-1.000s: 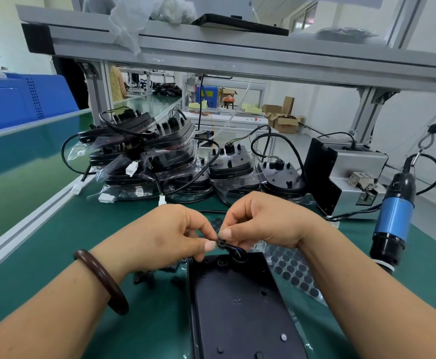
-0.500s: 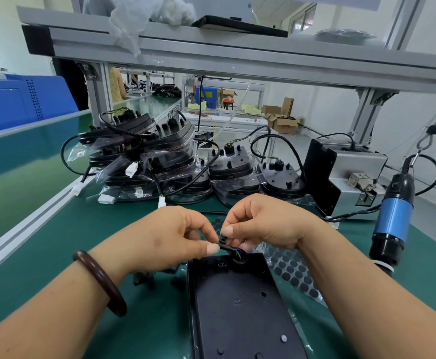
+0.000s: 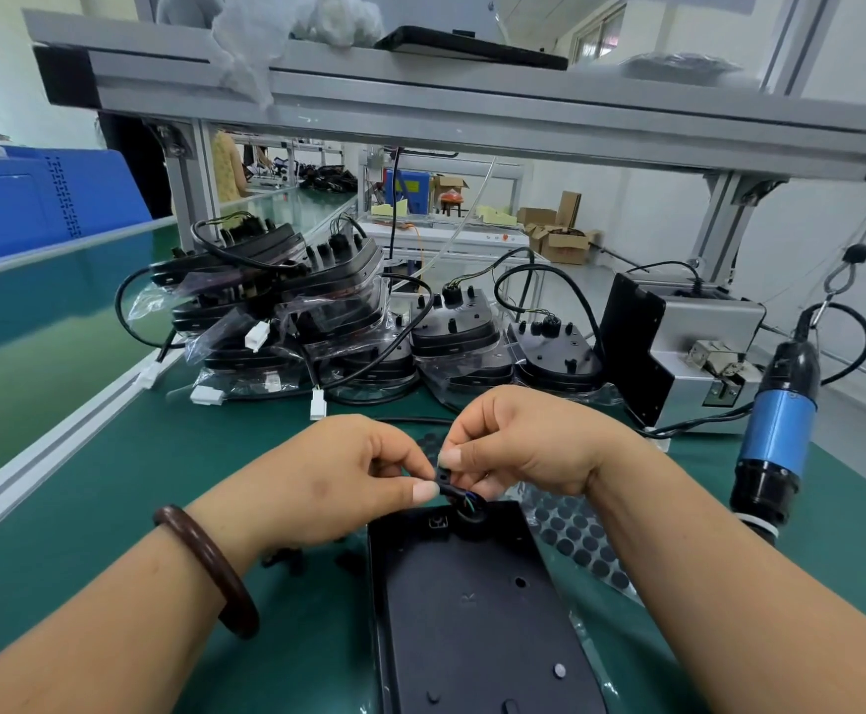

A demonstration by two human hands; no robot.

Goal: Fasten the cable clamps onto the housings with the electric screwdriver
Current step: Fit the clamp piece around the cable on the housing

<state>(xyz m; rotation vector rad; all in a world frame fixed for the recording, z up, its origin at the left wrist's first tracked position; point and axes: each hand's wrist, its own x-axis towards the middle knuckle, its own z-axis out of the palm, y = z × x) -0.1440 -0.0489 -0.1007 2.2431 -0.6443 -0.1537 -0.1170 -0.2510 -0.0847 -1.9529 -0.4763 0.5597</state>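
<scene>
Small black cable clamp (image 3: 445, 479) sits just above the far end of the black housing (image 3: 472, 620), by the round port where thin coloured wires show. Left hand (image 3: 338, 481) pinches it between thumb and forefinger from 1 side, right hand (image 3: 523, 445) pinches it likewise from the other, remaining fingers curled in. Housing lies flat on the green bench mat (image 3: 111, 481) between the 2 forearms; blue electric screwdriver (image 3: 778, 435) hangs untouched at the right, well apart from both hands, with a sheet of round black pads (image 3: 575, 538) just right of the housing and a pile of bagged housings (image 3: 317, 322) behind.
</scene>
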